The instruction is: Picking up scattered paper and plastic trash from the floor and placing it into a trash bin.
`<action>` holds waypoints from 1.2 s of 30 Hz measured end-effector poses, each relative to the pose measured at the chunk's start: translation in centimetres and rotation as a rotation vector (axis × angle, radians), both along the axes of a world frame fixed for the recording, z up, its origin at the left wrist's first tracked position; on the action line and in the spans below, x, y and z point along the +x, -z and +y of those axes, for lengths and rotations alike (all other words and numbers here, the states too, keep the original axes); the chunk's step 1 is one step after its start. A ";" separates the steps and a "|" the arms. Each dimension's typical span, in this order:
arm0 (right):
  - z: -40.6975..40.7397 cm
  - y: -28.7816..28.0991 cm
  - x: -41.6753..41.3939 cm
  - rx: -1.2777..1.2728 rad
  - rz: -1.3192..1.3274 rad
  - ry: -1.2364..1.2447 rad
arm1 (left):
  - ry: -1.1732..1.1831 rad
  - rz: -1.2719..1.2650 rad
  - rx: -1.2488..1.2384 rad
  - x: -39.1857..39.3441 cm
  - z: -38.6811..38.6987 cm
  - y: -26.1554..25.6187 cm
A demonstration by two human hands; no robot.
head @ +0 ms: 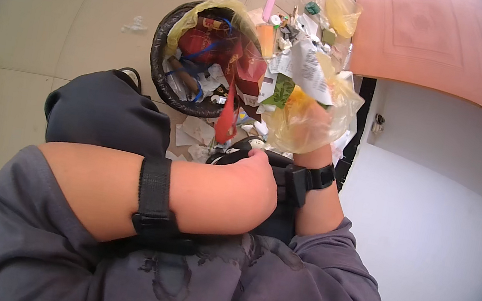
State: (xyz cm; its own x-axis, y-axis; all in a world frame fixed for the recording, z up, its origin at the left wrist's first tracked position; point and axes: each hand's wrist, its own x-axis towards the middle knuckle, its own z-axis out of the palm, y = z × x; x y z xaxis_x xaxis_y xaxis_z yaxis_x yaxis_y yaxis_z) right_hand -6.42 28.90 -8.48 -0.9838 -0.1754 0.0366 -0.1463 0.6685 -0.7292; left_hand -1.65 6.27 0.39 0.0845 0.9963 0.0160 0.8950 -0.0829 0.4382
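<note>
My right hand (316,122) is behind a crumpled, translucent yellow plastic bag (291,132) and grips it. Printed papers (308,69) and a green patterned piece (282,91) lie against the bag. My left hand (263,175) is bent at the wrist near my shoe; most of its fingers are hidden, so its hold cannot be told. Just beyond it hangs a pointed red piece (226,117), touching the side of the waste bin (158,62). The bin, lined with black and yellow plastic, holds red boxes (206,43), blue ribbon (202,52) and a brown tube (184,76).
Loose litter, with an orange cup (265,40), a pink item (269,6) and another yellow bag (340,15), spreads on the tiled floor right of the bin. A reddish cabinet door (422,37) and a white surface (423,226) bound the right side.
</note>
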 end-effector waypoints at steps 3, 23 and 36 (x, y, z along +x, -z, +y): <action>-0.7 1.5 1.1 -0.055 0.044 0.116 | 0.008 0.021 -0.027 0.2 0.2 -0.3; -7.2 8.1 -2.5 0.867 -0.320 -0.156 | 0.055 -0.014 -0.173 1.2 0.4 -0.5; -7.7 5.1 -2.3 0.019 -0.432 -0.067 | -0.002 -0.001 -0.118 0.2 -0.7 -1.0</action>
